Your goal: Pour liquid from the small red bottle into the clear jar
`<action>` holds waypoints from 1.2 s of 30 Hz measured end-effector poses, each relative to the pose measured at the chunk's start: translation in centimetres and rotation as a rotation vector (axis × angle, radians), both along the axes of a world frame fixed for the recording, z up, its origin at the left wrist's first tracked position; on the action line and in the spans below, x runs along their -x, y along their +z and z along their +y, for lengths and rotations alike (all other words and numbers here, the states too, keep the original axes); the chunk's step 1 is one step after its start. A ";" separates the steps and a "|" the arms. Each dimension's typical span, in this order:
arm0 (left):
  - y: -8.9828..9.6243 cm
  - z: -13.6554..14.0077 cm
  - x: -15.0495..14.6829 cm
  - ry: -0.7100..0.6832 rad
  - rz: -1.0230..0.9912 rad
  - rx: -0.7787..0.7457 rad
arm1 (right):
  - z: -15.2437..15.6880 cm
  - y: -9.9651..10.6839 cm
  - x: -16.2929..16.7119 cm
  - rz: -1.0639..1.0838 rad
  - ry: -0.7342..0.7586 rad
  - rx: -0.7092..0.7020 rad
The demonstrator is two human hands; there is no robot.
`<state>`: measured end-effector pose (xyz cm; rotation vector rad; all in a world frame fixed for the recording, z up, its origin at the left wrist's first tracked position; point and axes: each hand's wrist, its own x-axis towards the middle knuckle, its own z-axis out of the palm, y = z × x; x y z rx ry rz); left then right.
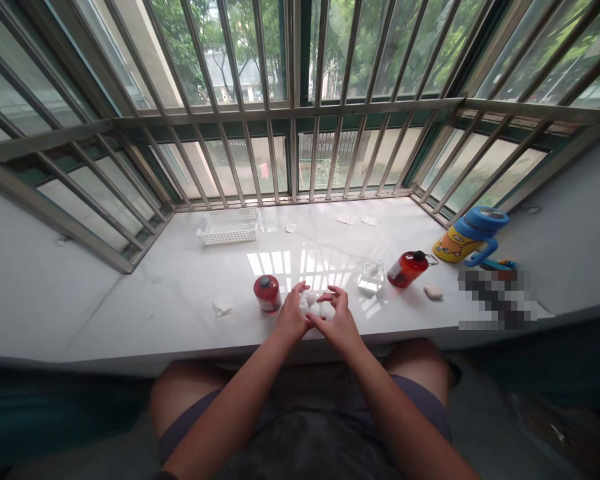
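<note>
Small white crumpled wad [316, 304]; held just above the sill's near edge

Whites, reds and one splash of blue and yellow on a pale sill

White wad [316, 304] between left hand [291, 317] and right hand [341, 323]; just left of wad, red jar [267, 293] with white label; right of wad, clear glass [371, 276], then red bottle [407, 269] with black cap; farther right, yellow cartoon-printed bottle [467, 239] with blue lid; behind wad, white slotted basket [229, 227]; glossy white sill [170, 300]; grey-silver bars [290, 110].
</note>
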<state>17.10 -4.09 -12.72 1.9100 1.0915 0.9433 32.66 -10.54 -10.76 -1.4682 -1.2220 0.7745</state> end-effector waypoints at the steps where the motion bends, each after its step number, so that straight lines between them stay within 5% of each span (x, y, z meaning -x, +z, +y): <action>1: 0.0 0.0 0.0 -0.002 0.001 0.004 | -0.1 0.0 -0.1 -0.019 -0.049 -0.014; 4: 0.0 0.1 -0.1 -0.002 0.007 0.007 | -0.2 -0.1 -0.1 -0.063 -0.088 -0.075; 9: 0.4 0.0 0.0 0.000 0.015 -0.017 | -0.1 -0.4 0.6 -0.022 0.060 -0.083; 14: 0.4 -0.1 0.0 0.000 0.022 -0.007 | -0.2 -0.8 0.8 -0.060 -0.096 -0.063; 20: 0.6 -0.2 0.0 0.000 0.012 -0.024 | -0.4 -0.8 1.2 -0.028 0.008 -0.103; 36: 0.8 -0.2 0.0 -0.002 0.022 -0.003 | -0.3 -0.7 1.4 0.012 -0.079 -0.036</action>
